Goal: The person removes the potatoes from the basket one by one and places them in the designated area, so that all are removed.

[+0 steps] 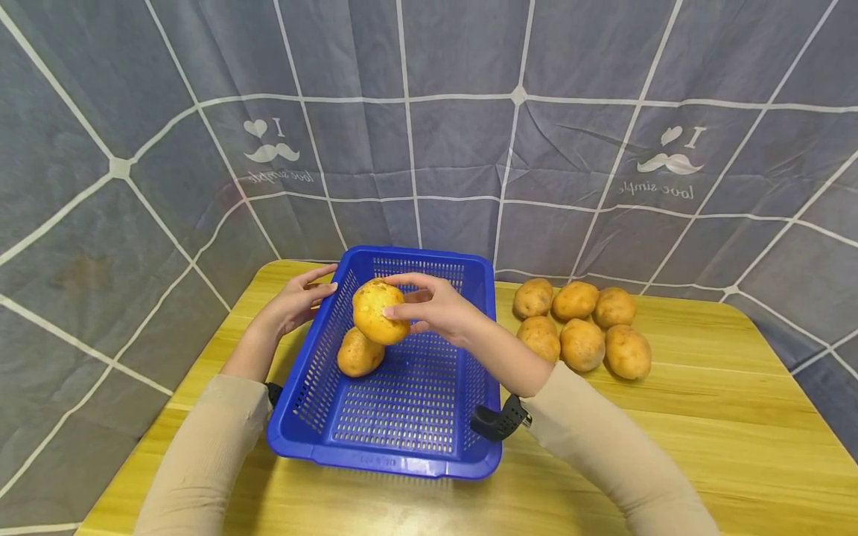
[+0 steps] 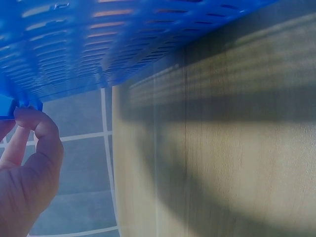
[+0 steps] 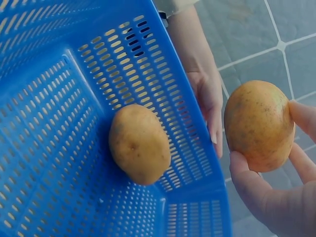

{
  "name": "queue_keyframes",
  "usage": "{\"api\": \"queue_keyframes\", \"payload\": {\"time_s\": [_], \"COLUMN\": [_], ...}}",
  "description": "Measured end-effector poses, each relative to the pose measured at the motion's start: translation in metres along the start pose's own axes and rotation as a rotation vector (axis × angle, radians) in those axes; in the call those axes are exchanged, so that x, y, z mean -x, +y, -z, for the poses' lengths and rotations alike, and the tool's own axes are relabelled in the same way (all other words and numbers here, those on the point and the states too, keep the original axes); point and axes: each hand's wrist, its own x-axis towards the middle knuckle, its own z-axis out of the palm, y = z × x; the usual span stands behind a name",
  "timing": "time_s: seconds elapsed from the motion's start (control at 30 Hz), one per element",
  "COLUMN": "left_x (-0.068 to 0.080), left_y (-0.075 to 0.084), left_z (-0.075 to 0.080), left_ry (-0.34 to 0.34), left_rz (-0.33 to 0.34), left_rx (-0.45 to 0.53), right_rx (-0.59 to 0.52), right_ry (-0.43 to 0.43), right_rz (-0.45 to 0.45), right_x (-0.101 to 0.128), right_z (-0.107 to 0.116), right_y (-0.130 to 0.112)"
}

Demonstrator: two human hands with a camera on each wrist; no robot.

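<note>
A blue plastic basket point(image 1: 395, 469) with slotted walls stands on the table, one potato point(image 1: 360, 353) lying inside along its left wall. My right hand point(image 1: 436, 307) pinches another potato point(image 1: 379, 311) between thumb and fingers, raised above the basket. In the right wrist view this held potato point(image 3: 259, 126) appears close up, the one in the basket point(image 3: 139, 144) lower behind it. My left hand point(image 1: 300, 299) holds the basket's left rim from outside, towards the far corner. The left wrist view has its thumb point(image 2: 42, 126) bent against the blue rim.
Several potatoes point(image 1: 582, 345) lie in two rows on the wooden table point(image 1: 724, 417), right of the basket. A grey curtain point(image 1: 462, 149) with white grid lines hangs behind and along the table's sides. Black straps point(image 1: 499, 419) circle both wrists.
</note>
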Motion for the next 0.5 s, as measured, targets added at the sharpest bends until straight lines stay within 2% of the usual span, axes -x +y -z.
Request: {"api": "queue_keyframes", "payload": {"time_s": [0.5], "left_x": [0.001], "left_y": [0.0], "left_z": [0.0], "left_ry": [0.005], "left_rz": [0.003], "left_rx": [-0.02], "right_rx": [-0.014], "right_ry": [-0.035], "right_rz": [0.02], "right_x": [0.019], "right_z": [0.012], "right_y": [0.006]}}
